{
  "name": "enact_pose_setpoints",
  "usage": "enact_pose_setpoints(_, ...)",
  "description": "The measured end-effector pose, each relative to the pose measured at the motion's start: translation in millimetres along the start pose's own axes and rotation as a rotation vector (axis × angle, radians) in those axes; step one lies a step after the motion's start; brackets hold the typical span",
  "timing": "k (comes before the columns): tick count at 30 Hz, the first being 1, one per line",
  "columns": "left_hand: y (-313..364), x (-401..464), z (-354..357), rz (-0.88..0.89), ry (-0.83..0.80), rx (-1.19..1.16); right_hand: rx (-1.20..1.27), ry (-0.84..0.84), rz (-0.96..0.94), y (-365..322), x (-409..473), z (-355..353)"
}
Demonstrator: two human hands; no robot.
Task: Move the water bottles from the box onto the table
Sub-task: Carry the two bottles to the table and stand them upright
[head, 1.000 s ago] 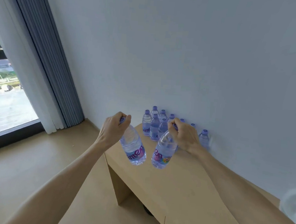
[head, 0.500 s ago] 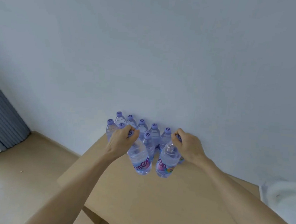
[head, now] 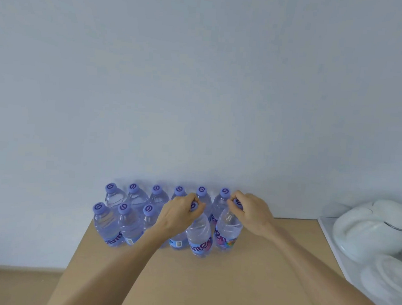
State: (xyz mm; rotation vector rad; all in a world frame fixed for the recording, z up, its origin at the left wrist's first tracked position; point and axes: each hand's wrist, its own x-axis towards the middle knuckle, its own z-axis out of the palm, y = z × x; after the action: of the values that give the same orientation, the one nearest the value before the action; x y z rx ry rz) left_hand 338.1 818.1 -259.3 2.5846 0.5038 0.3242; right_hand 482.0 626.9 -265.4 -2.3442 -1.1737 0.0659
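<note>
My left hand (head: 177, 216) grips the purple cap of a clear water bottle (head: 200, 238), which stands at the right end of the front row on the wooden table (head: 186, 284). My right hand (head: 253, 213) pinches the cap of a second bottle (head: 227, 232) just right of it. Several more purple-capped bottles (head: 124, 218) stand upright in two rows against the wall, left of and behind the held ones. The box is out of view.
A white wall (head: 200, 81) rises right behind the bottles. On a white surface (head: 329, 240) at the right lie a white rounded object (head: 375, 229) and white round lids (head: 393, 275). The wooden floor (head: 14, 287) shows at lower left, past the table's left edge.
Both hands carried their bottles forward and lowered them from a tilted hang to upright beside the rows on the table. The view turned from the window to face the wall.
</note>
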Motion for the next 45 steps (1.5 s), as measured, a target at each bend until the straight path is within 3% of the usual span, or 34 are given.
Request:
enact_pose_setpoints(11,11.2,16.1,11.4,0.163,-0.130,0.408,-0.050,-0.181,0.007,9.3,2.6,16.4)
enact_pose_setpoints(17,11.5,14.2,15.1,0.254,-0.130,0.528,-0.013,-0.192,-0.025,8.3,4.3,28.5)
enact_pose_setpoints(25,0.8,22.9,19.2,0.291,-0.149,0.559,-0.034,-0.358,-0.008,15.6,9.1,20.8)
enact_pose_setpoints(35,-8.1,30.2,18.7,0.219,-0.234,0.367,0.023,-0.305,-0.015,9.6,11.6,22.8)
enact_pose_setpoints(45,-3.9,17.6,14.0,0.244,-0.198,0.414,0.042,-0.352,0.016,6.4,5.0,22.9)
